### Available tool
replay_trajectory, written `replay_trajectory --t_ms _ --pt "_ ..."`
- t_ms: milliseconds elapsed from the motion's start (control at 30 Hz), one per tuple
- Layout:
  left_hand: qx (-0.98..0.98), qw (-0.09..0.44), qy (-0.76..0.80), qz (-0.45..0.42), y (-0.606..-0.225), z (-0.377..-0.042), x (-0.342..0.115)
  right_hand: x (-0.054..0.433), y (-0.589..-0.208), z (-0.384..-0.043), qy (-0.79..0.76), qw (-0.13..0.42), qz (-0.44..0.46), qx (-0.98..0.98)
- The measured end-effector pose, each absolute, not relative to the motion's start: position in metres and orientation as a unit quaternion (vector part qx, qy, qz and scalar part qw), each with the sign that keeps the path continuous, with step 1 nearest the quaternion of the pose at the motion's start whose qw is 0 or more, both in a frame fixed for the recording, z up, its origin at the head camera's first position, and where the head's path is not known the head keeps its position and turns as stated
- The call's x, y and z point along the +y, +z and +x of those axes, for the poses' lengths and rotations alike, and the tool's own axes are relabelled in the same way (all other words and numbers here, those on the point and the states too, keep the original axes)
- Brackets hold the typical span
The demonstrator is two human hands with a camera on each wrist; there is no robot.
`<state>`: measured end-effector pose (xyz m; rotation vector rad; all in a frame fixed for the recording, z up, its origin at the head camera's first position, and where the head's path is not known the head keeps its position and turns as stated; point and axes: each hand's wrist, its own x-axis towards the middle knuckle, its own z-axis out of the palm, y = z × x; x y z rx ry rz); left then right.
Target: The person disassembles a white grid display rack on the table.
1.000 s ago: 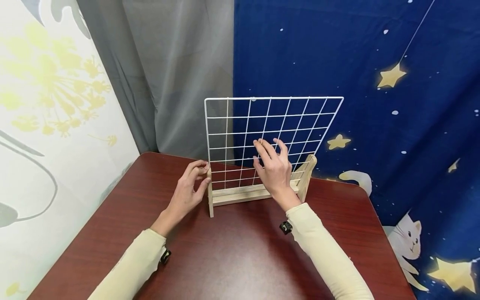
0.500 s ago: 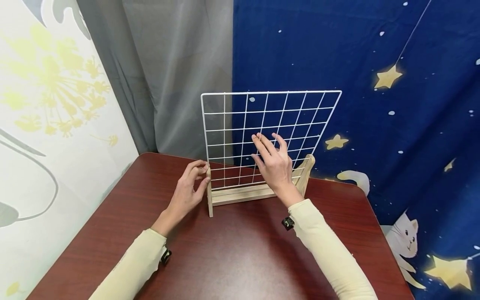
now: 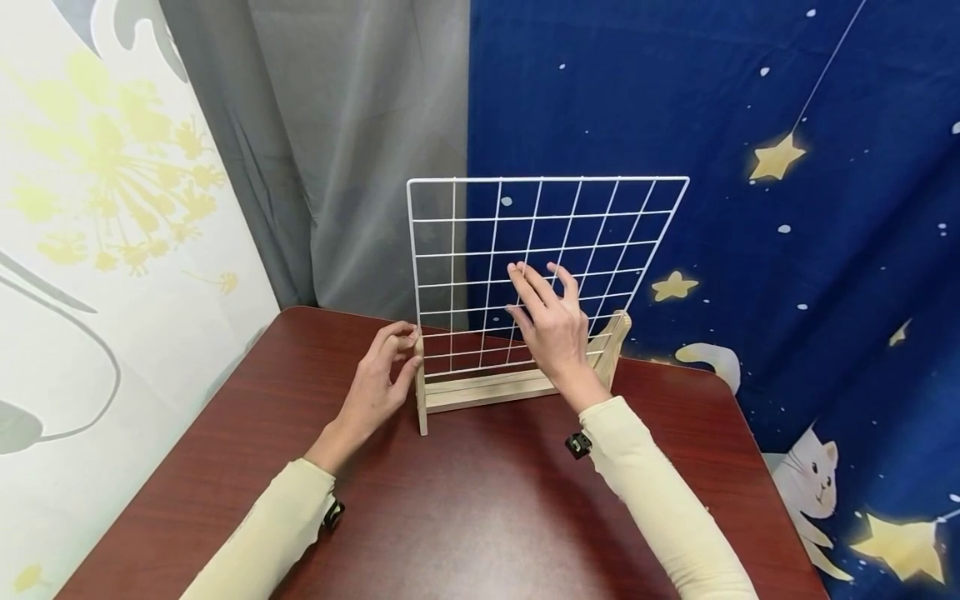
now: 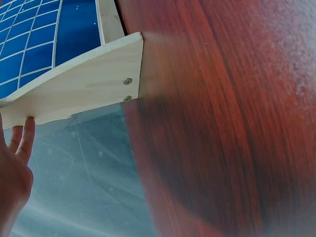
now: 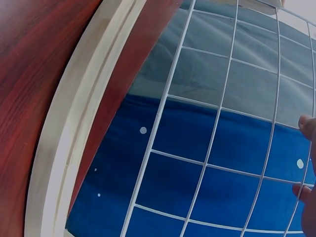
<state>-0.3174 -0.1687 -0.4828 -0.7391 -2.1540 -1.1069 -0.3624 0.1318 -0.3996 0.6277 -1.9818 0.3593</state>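
Note:
A white wire grid panel (image 3: 480, 250) stands over a pale wooden stand (image 3: 487, 388) with two side pieces and a crossbar. The grid's lower rail shows just above the crossbar (image 5: 84, 123), with a gap between them in the right wrist view. My right hand (image 3: 555, 329) holds the grid by its wires near the middle, fingertips at the bars. My left hand (image 3: 375, 375) holds the upper end of the stand's left side piece (image 4: 94, 79), fingertips on its edge. Two screw heads (image 4: 127, 81) show on that side's outer face. The right side piece is partly hidden behind my right arm.
The stand rests on a dark red wooden table (image 3: 465, 500), towards its back edge. Behind it hang a grey curtain (image 3: 375, 167) and a blue curtain (image 3: 600, 100) with stars. A white patterned wall hanging (image 3: 127, 250) is on the left.
The grid has risen slightly and now stands a little taller against the curtain, my right hand moving up with it. My left hand and the stand have stayed in place.

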Motion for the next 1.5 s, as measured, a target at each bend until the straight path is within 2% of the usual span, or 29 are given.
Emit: replay_trajectory --t_ms 500,1033,1500 --pt "-0.811 0.306 -0.413 -0.28 -0.482 -0.316 -0.168 0.132 -0.379 -0.362 0.145 0.486 0.261 -0.822" --pt "-0.809 0.3 -0.421 -0.281 -0.484 -0.317 -0.167 0.134 -0.376 -0.364 0.137 0.482 0.265 -0.824" --pt "-0.81 0.302 -0.419 -0.278 -0.485 -0.317 -0.168 0.136 -0.367 -0.364 0.139 0.5 0.251 -0.817"
